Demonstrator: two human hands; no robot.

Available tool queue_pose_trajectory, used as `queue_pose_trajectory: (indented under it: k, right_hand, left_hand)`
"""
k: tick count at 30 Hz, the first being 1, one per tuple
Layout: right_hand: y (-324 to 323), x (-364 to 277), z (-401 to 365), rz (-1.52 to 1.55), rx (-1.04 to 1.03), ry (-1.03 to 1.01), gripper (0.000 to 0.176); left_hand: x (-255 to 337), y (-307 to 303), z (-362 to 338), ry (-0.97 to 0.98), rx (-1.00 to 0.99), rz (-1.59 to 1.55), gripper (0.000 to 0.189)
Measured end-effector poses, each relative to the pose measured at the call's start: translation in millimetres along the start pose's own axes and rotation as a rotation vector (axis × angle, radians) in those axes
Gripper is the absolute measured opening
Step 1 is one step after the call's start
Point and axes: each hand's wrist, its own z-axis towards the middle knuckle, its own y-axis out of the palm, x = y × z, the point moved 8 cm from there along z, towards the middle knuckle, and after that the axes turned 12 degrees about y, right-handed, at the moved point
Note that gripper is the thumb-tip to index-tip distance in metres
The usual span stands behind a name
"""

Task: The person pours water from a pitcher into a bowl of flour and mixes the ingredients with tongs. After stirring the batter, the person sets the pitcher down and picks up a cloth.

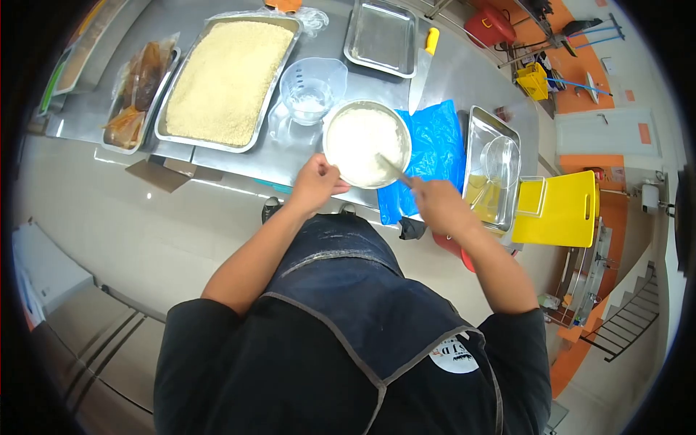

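A round metal bowl (335,119) of white, creamy-looking mixture (362,138) stands near the front edge of the steel table. My left hand (317,185) pinches the bowl's rim at its lower left. In my right hand (441,205) is the handle of a slim grey stirring utensil (391,168). Its far end dips into the mixture, so its head is hidden. Under the bowl's right side lies a blue plastic bag (437,138). A clear measuring jug (310,87) stands just behind the bowl, to the left.
A big tray of pale crumbs (225,83) and a tray of brown bagged items (138,94) sit left. Behind are a metal tray (382,40) and a yellow-handled knife (422,69). Right, another tray (475,148) holds a strainer (500,161), beside a yellow board (558,210).
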Motion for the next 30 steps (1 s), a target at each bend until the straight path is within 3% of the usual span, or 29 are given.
queue_pose_trajectory:
  k: [1,5,8,9,13,17,21,24,25,28,29,30]
  right_hand:
    - [1,-13,-6,0.126,0.055,-0.061,0.029]
    - [-15,4,28,0.119,0.043,0.106,0.030]
    - [4,3,1,-0.047,-0.030,-0.001,0.030]
    - [1,-13,-7,0.113,-0.013,-0.041,0.030]
    - [-12,11,29,0.154,0.023,0.126,0.027]
    - [2,-4,-3,0.152,0.064,-0.063,0.032]
    - [-19,4,31,0.197,0.157,0.027,0.028]
    - [-11,0,0,-0.027,-0.002,0.010,0.030]
    - [-4,-9,-3,0.117,0.009,-0.018,0.031]
    - [-12,-3,27,0.164,0.030,0.088,0.030]
    - [-13,12,32,0.176,0.125,0.044,0.029]
    - [3,24,25,0.127,0.065,0.055,0.028]
  left_hand:
    - [-3,12,1,0.002,-0.045,-0.008,0.010]
    - [-8,3,10,0.053,-0.035,-0.005,0.011]
    - [-5,0,-3,-0.046,-0.052,0.038,0.020]
    - [-7,12,-3,-0.056,-0.081,0.007,0.020]
    - [-12,3,6,0.025,-0.027,-0.061,0.012]
    - [-8,10,-4,-0.033,-0.064,-0.065,0.011]
    - [-13,12,9,-0.006,-0.013,-0.063,0.013]
    - [-8,2,3,-0.020,-0.035,-0.001,0.013]
    - [-9,17,4,-0.019,-0.074,-0.058,0.012]
    - [-12,28,11,0.000,-0.033,-0.076,0.011]
    - [-20,18,11,-0.031,-0.046,-0.009,0.028]
    - [-26,8,5,-0.044,-0.040,0.008,0.022]
